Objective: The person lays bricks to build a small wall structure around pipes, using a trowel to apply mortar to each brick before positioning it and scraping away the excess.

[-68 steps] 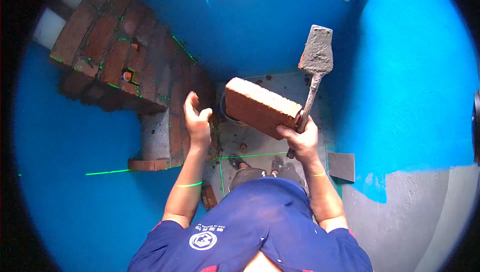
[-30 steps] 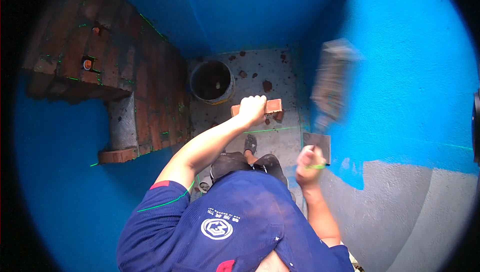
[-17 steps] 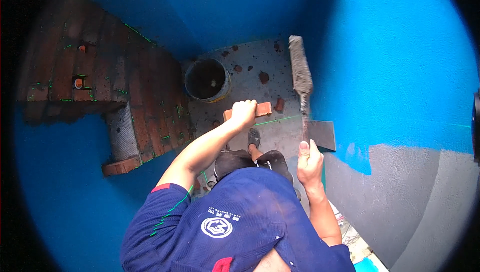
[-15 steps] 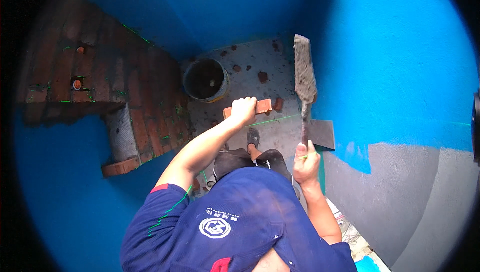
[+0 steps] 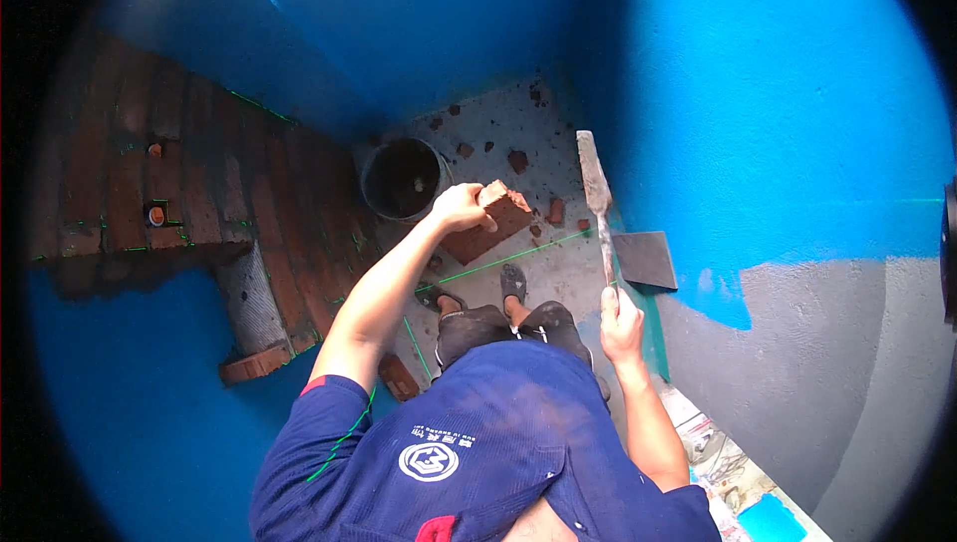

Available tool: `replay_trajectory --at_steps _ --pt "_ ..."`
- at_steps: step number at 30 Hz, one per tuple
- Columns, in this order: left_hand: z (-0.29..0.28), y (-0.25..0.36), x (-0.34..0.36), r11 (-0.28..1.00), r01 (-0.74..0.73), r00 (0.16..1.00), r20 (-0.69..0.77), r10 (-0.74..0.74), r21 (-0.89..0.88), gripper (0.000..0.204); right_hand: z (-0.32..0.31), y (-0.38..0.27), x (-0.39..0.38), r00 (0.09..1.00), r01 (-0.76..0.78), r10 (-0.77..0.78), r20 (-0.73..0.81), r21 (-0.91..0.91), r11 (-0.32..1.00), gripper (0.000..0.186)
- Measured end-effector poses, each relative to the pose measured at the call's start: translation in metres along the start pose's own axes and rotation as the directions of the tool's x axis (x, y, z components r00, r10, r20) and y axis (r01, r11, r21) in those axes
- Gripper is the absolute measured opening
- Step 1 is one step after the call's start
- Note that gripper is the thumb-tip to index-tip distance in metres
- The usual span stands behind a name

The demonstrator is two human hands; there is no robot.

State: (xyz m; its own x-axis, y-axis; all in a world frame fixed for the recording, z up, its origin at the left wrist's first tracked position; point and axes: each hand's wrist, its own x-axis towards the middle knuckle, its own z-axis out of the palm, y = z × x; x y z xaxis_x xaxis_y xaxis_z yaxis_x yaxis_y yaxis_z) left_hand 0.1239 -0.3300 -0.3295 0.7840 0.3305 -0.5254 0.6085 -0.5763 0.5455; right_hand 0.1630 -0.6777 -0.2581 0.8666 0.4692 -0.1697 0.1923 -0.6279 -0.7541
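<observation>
A blue-painted wall [image 5: 788, 133], grey lower down, fills the view from one to five o'clock. Dark red brickwork [image 5: 189, 173] spans nine to ten o'clock. Bare floor [image 5: 563, 273] lies between, with a round bucket [image 5: 405, 215] at ten o'clock and a flat grey tile [image 5: 646, 259] at three, near the wall. Toward two o'clock, the right hand [image 5: 622, 325] has its grip closed round the handle of a mortar-smeared trowel [image 5: 595, 181]; its long axis is nearly upright, blade tip toward eleven-thirty. Near the centre, the left hand [image 5: 461, 208] has its grip clamped on the upper edge of a brick [image 5: 490, 236], held above the floor; its long axis seems to run from eight to two o'clock, rough end toward two. Brick fragments [image 5: 517, 161] lie around twelve to one o'clock.
</observation>
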Motion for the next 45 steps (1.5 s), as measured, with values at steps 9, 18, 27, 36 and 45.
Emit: replay_trajectory --at_steps 9,18,27,36,45 --pt "-0.011 -0.016 -0.019 0.549 0.172 0.892 0.366 0.265 -0.818 0.057 -0.009 0.013 0.002 0.995 0.079 -0.085 0.054 0.09 0.993 0.033" --pt "0.048 -0.033 -0.055 -0.221 0.488 0.869 0.446 0.212 -0.845 0.05 -0.019 0.005 -0.003 0.992 0.071 -0.072 0.099 0.016 0.997 0.039" --pt "0.037 -0.011 -0.043 0.768 0.028 0.987 0.14 0.08 -0.639 0.055 -0.031 -0.045 -0.01 0.953 0.3 -0.296 0.059 -0.077 0.951 0.026" --pt "-0.005 0.001 -0.06 0.782 0.114 0.97 0.238 0.045 -0.613 0.053 -0.02 0.025 -0.014 0.997 -0.036 0.058 0.053 -0.345 0.938 0.037" --pt "-0.011 -0.001 -0.072 0.329 0.146 0.908 0.258 0.331 -0.933 0.05 -0.042 -0.044 -0.003 0.996 0.094 -0.094 0.0 -0.004 0.996 0.04"
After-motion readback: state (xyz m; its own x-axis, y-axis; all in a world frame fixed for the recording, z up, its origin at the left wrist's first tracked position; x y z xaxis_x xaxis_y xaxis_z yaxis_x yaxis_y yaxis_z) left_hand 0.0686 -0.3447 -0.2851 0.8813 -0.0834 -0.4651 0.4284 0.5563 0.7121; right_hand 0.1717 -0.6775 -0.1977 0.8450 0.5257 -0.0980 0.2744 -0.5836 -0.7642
